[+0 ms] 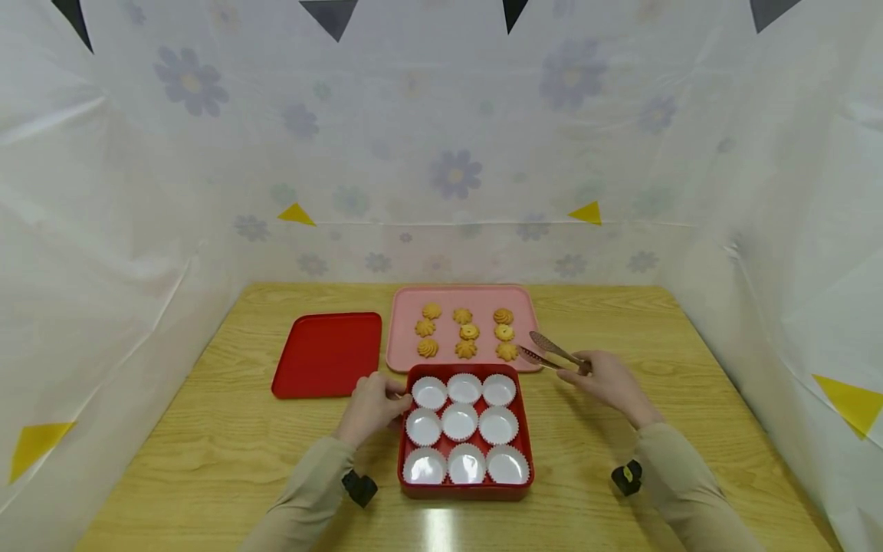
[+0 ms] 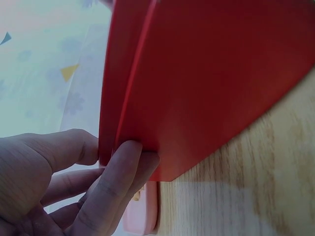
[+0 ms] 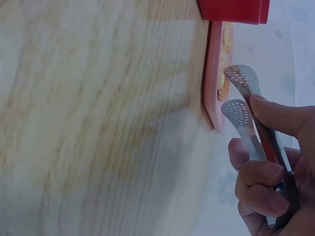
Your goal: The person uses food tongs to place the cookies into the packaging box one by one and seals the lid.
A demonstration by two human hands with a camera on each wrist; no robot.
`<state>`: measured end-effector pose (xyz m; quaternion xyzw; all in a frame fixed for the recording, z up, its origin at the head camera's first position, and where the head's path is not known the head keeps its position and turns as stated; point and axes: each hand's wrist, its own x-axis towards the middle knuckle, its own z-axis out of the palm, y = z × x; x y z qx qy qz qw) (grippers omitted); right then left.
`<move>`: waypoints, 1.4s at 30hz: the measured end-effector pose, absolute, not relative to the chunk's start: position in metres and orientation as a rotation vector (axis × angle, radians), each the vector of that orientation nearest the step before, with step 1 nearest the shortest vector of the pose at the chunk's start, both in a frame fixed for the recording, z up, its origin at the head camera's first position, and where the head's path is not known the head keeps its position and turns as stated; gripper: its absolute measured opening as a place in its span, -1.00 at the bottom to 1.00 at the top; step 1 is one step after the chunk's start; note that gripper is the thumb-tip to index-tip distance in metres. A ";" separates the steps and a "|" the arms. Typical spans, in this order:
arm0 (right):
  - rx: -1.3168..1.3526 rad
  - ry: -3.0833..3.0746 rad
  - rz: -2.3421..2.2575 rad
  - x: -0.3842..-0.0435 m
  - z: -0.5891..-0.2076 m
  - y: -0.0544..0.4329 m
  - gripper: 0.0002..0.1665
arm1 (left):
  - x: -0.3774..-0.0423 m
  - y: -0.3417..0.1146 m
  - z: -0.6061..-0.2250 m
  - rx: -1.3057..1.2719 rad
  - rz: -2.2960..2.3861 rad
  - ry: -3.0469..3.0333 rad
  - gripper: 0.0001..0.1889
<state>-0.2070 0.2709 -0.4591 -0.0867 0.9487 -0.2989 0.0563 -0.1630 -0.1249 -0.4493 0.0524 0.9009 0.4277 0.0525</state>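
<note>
A red square box stands near the front of the table, with several white paper baking cups in rows inside it. My left hand pinches the box's left wall near the far corner; in the left wrist view the thumb is at the rim and the fingers lie against the outer side. Metal tongs are in my right hand, their perforated tips apart over the right edge of a pink tray. Several cookies lie on that tray. Nothing shows between the tips.
A flat red square lid or tray lies left of the pink tray. The wooden table extends to both sides. White patterned sheeting encloses the back and sides, with small yellow and dark pennants.
</note>
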 end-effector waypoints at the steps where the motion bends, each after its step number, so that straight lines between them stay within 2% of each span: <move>1: -0.272 2.865 -0.909 -0.208 -0.458 0.269 -0.49 | -0.163 -0.125 -0.450 0.153 1.307 2.732 -0.91; 6: -0.288 2.842 -0.901 -0.210 -0.455 0.261 -0.60 | -0.163 -0.125 -0.451 0.140 1.312 2.725 -0.91; 20: -0.342 2.829 -0.809 -0.221 -0.453 0.246 -0.65 | -0.164 -0.125 -0.452 0.150 1.327 2.707 -0.90; 42: -0.374 2.843 -0.643 -0.227 -0.445 0.239 -0.46 | -0.165 -0.126 -0.452 0.137 1.344 2.681 -0.88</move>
